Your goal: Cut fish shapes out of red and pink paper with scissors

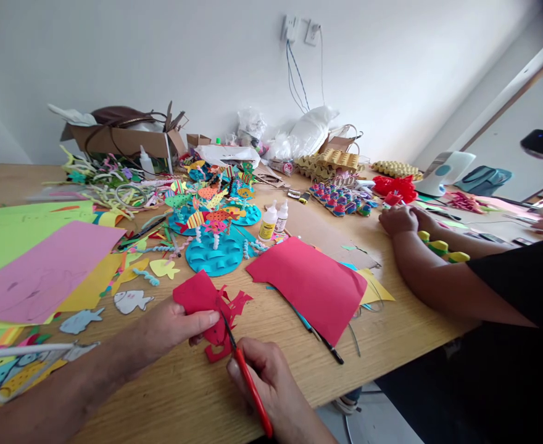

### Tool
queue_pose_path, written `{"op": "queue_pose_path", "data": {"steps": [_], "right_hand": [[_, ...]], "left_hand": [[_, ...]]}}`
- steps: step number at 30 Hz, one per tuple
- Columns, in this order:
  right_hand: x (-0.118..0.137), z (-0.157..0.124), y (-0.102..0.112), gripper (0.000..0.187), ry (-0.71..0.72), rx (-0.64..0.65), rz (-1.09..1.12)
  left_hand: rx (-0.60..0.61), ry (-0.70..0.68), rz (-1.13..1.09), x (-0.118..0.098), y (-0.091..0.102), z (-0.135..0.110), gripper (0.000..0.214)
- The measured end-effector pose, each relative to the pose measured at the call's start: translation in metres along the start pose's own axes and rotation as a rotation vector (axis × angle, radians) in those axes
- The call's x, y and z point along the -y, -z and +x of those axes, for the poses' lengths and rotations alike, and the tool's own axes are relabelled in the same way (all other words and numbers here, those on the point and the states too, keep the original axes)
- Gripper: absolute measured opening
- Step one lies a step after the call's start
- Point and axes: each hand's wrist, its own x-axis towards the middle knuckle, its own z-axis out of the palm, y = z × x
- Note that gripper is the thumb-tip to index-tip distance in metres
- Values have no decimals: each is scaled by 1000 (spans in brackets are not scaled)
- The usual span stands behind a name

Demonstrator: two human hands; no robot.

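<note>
My left hand (176, 325) is closed on a piece of red paper (202, 296) with a jagged, partly cut outline, held just above the wooden table (392, 333). My right hand (265, 376) grips red-handled scissors (246, 373) whose blades reach into the lower part of the red paper. A larger red sheet (311, 287) lies flat to the right. Cut-out paper fish (131, 301) lie left of my left hand.
Pink, green and yellow sheets (40, 271) cover the left. Blue egg-tray discs with paper fish (213, 253), glue bottles (268, 222), a cardboard box (123, 139) and egg cartons (329, 161) sit further back. A co-worker in black (438, 271) rests both arms on the right side.
</note>
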Motion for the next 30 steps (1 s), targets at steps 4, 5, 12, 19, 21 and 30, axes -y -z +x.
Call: {"op": "queue_pose_path", "data": {"steps": [4, 5, 12, 19, 21, 30], "right_hand": [[-2, -1, 0, 39, 6, 16, -5], [-2, -2, 1, 39, 5, 20, 2], [-4, -2, 2, 35, 26, 21, 30], [-3, -2, 2, 38, 15, 17, 3], [-3, -2, 2, 38, 7, 27, -7], [-4, -3, 1, 37, 5, 19, 25]], "left_hand": [[1, 4, 3, 2, 0, 1, 28], [1, 5, 6, 2, 0, 2, 28], [22, 0, 37, 1, 1, 2, 28], [16, -8, -7, 3, 2, 1, 29], [25, -7, -4, 3, 2, 1, 28], [41, -23, -93, 3, -1, 3, 26]]}}
